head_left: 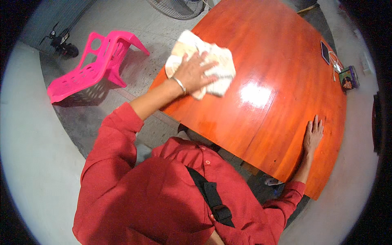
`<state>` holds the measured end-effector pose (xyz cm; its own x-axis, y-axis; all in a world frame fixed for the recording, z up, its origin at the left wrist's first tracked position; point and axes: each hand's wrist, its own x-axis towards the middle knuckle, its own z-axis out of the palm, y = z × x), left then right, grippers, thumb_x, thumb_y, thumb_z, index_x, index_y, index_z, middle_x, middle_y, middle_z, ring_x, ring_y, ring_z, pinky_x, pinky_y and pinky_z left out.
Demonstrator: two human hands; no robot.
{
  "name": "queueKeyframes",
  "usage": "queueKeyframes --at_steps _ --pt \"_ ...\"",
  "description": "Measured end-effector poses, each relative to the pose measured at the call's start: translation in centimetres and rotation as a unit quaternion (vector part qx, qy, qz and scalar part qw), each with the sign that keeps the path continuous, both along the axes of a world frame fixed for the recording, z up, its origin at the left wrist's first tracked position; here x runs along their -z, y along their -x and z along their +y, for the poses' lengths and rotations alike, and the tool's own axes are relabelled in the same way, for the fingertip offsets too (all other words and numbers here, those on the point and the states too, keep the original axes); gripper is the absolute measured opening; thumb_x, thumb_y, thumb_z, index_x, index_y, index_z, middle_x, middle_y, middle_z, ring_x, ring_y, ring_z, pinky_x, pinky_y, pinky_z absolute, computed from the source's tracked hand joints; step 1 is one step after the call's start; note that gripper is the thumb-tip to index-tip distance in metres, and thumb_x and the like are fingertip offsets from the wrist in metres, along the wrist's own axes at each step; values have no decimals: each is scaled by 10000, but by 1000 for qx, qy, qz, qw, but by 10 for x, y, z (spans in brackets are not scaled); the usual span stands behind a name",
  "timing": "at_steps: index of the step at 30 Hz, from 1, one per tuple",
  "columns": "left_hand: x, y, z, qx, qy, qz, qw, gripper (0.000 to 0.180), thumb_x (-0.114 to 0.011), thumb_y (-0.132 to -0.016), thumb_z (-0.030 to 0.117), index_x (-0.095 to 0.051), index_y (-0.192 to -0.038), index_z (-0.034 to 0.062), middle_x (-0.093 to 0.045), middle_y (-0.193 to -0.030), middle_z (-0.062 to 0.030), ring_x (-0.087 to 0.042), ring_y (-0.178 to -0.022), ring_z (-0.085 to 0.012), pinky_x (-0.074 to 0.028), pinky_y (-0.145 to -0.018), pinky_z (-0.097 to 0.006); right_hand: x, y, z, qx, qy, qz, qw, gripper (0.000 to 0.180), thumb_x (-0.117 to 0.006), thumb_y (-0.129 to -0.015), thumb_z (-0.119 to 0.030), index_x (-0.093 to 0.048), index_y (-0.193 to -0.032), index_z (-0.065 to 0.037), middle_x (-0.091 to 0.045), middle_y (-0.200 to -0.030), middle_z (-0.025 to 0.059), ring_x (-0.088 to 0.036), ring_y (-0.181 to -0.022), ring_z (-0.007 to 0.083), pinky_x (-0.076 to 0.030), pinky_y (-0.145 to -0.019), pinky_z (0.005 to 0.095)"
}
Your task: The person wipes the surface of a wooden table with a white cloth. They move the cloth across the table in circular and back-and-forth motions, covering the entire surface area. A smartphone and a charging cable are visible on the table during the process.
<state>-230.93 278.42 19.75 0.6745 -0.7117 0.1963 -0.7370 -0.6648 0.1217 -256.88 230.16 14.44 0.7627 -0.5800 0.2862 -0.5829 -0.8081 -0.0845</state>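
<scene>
My left hand (194, 74) lies spread on top of a cream-and-white cloth (223, 65), its palm pressing down with the fingers apart. The cloth is bunched and rests at the left edge of a glossy orange-brown wooden table (245, 45), partly hanging past that edge. A silvery bracelet (179, 84) circles my left wrist. On the table's right side my right hand (313, 134) rests flat on the wood, fingers stretched out and holding nothing. Both arms wear red sleeves.
A pink plastic chair (102, 65) lies on the floor to the left. A fan (177, 7) stands beyond the table's far left corner. On the table's right edge are a phone (325, 52), white cables (335, 63) and a small dark box (348, 79). A white wall borders the right.
</scene>
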Motion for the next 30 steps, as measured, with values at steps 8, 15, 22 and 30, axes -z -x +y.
queueKeyframes --at_steps 8,15,22,30 --pt "-4 27 66 26 -36 55 997 611 -587 -854 496 -441 -1398 260 -297 -1493 -203 -268 -1367 -449 -207 -1080 -615 7 10 0 17 -2 -16 1000 530 -399 -958 -443 -410 -1427 -197 -310 -1497 177 -285 -1355 401 -208 -1096 522" --pt "4 -90 -19 -63 -25 -43 997 576 -501 -881 552 -455 -1373 256 -364 -1431 -239 -373 -1287 -445 -325 -1029 -560 -3 -4 5 -15 -7 -27 1000 529 -399 -958 -442 -409 -1428 -198 -306 -1495 191 -286 -1354 407 -193 -1102 525" --pt "-3 14 -4 97 -11 21 995 607 -594 -837 517 -456 -1380 282 -334 -1469 -206 -284 -1360 -437 -251 -1029 -660 -1 4 7 12 -14 -25 1000 516 -403 -962 -420 -413 -1424 -192 -309 -1491 202 -281 -1358 398 -192 -1108 506" --pt "-18 -20 43 1 -78 77 994 600 -558 -866 519 -416 -1410 308 -257 -1513 -189 -221 -1378 -460 -231 -1064 -626 1 9 5 16 -1 -9 1000 515 -415 -959 -406 -408 -1427 -190 -304 -1495 196 -276 -1362 396 -190 -1114 499"
